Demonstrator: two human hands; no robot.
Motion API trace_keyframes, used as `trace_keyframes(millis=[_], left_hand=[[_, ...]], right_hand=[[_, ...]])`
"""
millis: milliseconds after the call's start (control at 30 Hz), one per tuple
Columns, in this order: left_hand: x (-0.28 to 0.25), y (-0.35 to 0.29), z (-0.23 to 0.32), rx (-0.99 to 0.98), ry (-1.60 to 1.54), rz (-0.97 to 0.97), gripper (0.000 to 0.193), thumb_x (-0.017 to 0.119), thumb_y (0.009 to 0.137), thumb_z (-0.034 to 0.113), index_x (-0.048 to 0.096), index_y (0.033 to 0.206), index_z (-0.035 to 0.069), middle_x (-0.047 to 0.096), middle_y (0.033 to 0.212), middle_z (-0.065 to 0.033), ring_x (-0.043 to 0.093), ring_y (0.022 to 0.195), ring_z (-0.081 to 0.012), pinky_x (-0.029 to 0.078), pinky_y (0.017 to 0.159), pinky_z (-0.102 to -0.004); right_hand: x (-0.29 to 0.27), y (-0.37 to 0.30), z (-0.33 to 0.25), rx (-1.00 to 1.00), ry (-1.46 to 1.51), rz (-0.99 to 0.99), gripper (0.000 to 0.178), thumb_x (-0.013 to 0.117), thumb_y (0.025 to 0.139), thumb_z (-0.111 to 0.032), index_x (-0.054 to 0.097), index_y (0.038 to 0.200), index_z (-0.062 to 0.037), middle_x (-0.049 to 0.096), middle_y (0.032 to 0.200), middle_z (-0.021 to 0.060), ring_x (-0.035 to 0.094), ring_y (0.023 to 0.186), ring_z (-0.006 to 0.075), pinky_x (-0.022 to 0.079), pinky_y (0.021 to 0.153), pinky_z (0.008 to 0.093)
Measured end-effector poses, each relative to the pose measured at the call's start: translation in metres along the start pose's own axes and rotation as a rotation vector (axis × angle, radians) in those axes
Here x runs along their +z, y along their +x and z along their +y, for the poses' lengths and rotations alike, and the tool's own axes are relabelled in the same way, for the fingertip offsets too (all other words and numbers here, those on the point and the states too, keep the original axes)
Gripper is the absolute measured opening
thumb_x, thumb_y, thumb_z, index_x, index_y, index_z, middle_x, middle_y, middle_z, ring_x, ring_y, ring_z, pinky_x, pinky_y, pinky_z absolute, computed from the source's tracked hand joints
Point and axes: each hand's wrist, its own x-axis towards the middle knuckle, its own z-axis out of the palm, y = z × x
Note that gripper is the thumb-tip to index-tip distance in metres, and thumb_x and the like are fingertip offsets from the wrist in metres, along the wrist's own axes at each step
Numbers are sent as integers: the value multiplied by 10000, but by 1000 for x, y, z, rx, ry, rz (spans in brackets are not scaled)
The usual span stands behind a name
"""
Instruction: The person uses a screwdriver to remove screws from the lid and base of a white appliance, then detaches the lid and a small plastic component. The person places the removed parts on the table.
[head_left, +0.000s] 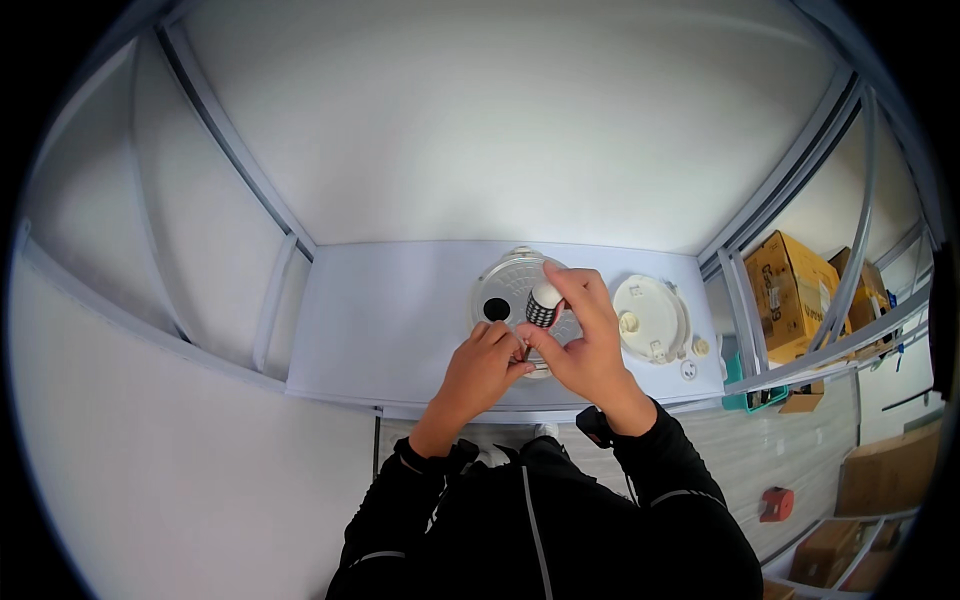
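My right hand point(583, 340) is closed around a short cylinder point(543, 306) with a white rounded end and a black-and-white grid pattern on its side. What exactly it is I cannot tell. Close beside it, my left hand point(480, 366) has its thumb and fingers pinched together at the cylinder's lower end; whatever they hold is hidden. Both hands are over the near part of a round whitish disc-shaped housing point(490, 280). A round black spot point(496, 309) shows on its face, left of the cylinder.
Right on the white table point(380, 310) lies a white round cover point(652, 305) with a small cream part point(628, 322) on it. Beside it are a cream knob-like piece point(700, 346) and a small white disc point(689, 370). Cardboard boxes point(790, 295) and a teal bin point(738, 400) stand beyond the frame.
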Motion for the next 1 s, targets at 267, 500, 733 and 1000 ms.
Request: trace_keyframes(millis=[267, 500, 733, 1000], left_hand=[[0, 0, 4, -48, 29, -1, 262, 848, 840, 248, 659, 886, 72, 605, 1027, -52, 598, 1013, -302, 542, 837, -432], [0, 1, 3, -18, 46, 7, 255, 852, 834, 243, 683, 919, 72, 603, 1011, -51, 599, 987, -300, 553, 807, -429], [-3, 2, 5, -18, 19, 10, 246, 845, 839, 250, 688, 905, 73, 601, 998, -47, 598, 976, -296, 553, 790, -425], [-1, 3, 5, -21, 7, 3, 251, 851, 830, 250, 676, 860, 72, 600, 991, -48, 594, 972, -295, 546, 786, -428]], right_hand=[[1, 9, -7, -121, -10, -17, 684, 775, 842, 39, 540, 1483, 8, 598, 1243, 195, 644, 1117, 318, 535, 956, 400], [4, 5, 2, -142, -2, -3, 741, 838, 828, -27, 521, 1497, 10, 610, 1296, 216, 656, 1168, 358, 539, 972, 420], [0, 9, 2, -85, 116, -58, 671, 809, 855, -86, 565, 1476, -15, 580, 1432, 194, 662, 1162, 332, 550, 930, 398], [-5, 6, 0, -113, -5, -42, 658, 797, 848, -50, 591, 1473, -44, 591, 1405, 187, 664, 984, 273, 557, 824, 366]])
